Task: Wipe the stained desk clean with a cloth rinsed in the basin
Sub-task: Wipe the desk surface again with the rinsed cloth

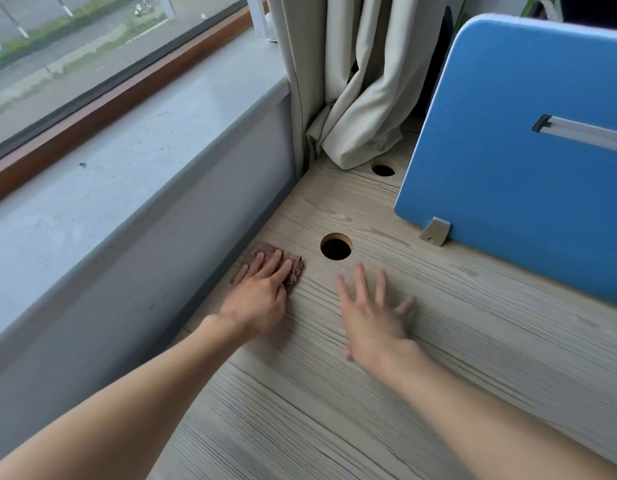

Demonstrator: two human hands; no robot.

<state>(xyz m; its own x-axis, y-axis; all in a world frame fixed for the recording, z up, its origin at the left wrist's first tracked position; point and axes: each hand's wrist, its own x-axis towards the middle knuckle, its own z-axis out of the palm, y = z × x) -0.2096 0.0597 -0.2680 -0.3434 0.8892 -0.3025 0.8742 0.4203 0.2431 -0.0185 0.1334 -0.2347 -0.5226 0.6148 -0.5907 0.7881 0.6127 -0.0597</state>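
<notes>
A smooth grey sill (109, 174), speckled and rounded at its edge, is seen at the far left. Beside it, a brown, nubby, roughly square cloth (295, 271) is pressed onto the pale, ridged wood-grain bench (334, 410) by the left hand (257, 299), whose fingers are laid straight and flat; nothing is gripped. The cloth is found at the bench's left edge, at nine o'clock from a round cut hole (336, 248). At five o'clock from that hole the right hand (373, 320) is spread wide and nothing is held; whether the bench is touched cannot be told. At one o'clock, folded beige curtain fabric (355, 98) is seen, and a blue, felt-like partition (508, 133) with a rounded corner is fixed by a metal bracket (435, 231).
</notes>
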